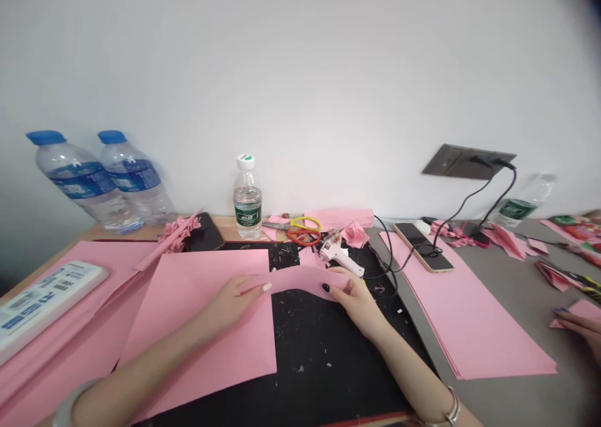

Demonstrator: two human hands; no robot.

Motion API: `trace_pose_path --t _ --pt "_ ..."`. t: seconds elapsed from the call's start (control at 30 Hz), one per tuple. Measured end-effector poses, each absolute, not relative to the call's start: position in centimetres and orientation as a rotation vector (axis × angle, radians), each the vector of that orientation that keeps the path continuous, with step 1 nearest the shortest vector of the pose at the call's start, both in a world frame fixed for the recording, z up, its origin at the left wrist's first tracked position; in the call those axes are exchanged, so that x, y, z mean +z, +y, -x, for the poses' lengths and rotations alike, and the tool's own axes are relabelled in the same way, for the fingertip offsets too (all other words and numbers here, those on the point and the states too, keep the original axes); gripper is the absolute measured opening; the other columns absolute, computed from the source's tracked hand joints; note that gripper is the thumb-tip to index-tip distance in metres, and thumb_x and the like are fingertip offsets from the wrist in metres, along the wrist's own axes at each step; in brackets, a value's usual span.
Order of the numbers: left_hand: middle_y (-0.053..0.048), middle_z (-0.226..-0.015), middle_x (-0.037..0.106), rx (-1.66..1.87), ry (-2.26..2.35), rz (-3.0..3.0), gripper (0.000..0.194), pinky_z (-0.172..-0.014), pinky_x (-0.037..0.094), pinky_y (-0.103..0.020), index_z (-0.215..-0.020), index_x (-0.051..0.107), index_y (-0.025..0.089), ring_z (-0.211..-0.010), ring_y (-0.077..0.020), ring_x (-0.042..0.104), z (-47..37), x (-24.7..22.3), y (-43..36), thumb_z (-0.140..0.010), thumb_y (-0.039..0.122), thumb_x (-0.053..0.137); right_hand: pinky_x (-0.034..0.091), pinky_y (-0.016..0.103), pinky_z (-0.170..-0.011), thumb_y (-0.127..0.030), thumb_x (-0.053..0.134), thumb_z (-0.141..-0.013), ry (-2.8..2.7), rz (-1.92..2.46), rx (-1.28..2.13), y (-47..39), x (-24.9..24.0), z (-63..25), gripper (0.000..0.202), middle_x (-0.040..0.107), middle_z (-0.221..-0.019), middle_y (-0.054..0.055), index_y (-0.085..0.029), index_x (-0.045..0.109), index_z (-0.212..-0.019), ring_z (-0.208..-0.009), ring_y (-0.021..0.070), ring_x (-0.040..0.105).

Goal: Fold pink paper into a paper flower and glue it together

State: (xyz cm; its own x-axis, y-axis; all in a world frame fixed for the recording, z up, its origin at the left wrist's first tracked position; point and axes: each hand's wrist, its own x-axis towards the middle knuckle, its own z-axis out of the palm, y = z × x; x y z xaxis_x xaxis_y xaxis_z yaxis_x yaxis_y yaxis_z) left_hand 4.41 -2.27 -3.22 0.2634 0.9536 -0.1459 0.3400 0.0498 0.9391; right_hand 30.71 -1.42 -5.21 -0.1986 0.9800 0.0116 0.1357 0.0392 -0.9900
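Note:
A pink paper strip (pixel 298 279) is stretched between my two hands, bowed a little, above the black mat (pixel 323 352). My left hand (pixel 239 298) pinches its left end with thumb and fingers. At the right end my right hand (pixel 357 295) grips it, thumb on top. Under my left forearm lies a large pink sheet (pixel 235 345). Just behind my right hand is a pale pink glue gun (pixel 342 258). Scissors with red and yellow handles (pixel 304 231) rest behind the strip.
Water bottles (pixel 247 208) stand along the wall. A phone (pixel 425 248) with cables lies on stacked pink sheets (pixel 488 327) at right. A white box (pixel 51 302) sits at left. Another person's hand (pixel 580 327) touches pink paper at the far right edge.

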Motion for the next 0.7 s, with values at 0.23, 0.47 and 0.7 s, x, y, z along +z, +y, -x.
trace_pose_path --t 0.23,0.47,0.7 --pt "-0.005 -0.107 0.068 0.799 1.043 -1.204 0.035 -0.089 0.043 -0.039 -0.109 0.064 0.021 -0.102 -0.0280 0.059 -4.8 -3.0 -3.5 -0.083 0.041 0.054 0.045 0.025 -0.050 -0.038 0.059 -0.079 -1.411 1.253 1.269 -1.4 -4.6 -30.7 0.028 0.062 -0.066 0.001 -0.014 0.063 -0.092 -0.054 0.0144 0.056" --pt "-0.008 -0.113 0.064 0.743 0.872 -0.898 0.044 -0.086 0.046 -0.035 -0.119 0.054 0.020 -0.098 -0.0236 0.061 -4.3 -3.9 -4.0 -0.077 0.031 0.065 0.024 0.016 -0.036 -0.035 0.061 -0.077 -1.439 1.283 1.356 0.5 -2.2 -30.4 0.024 0.053 -0.056 -0.004 -0.012 0.060 -0.084 -0.039 0.0045 0.038" --pt "-0.002 -0.071 0.064 0.568 0.938 -1.133 0.041 -0.054 0.046 -0.026 -0.112 0.056 0.018 -0.062 -0.0178 0.061 -6.1 -3.6 -2.6 -0.080 0.044 0.057 0.025 0.016 -0.036 -0.024 0.078 -0.054 -1.567 1.246 1.602 3.8 -0.5 -29.5 0.024 0.055 -0.052 -0.003 -0.010 0.064 -0.068 -0.040 0.0056 0.042"
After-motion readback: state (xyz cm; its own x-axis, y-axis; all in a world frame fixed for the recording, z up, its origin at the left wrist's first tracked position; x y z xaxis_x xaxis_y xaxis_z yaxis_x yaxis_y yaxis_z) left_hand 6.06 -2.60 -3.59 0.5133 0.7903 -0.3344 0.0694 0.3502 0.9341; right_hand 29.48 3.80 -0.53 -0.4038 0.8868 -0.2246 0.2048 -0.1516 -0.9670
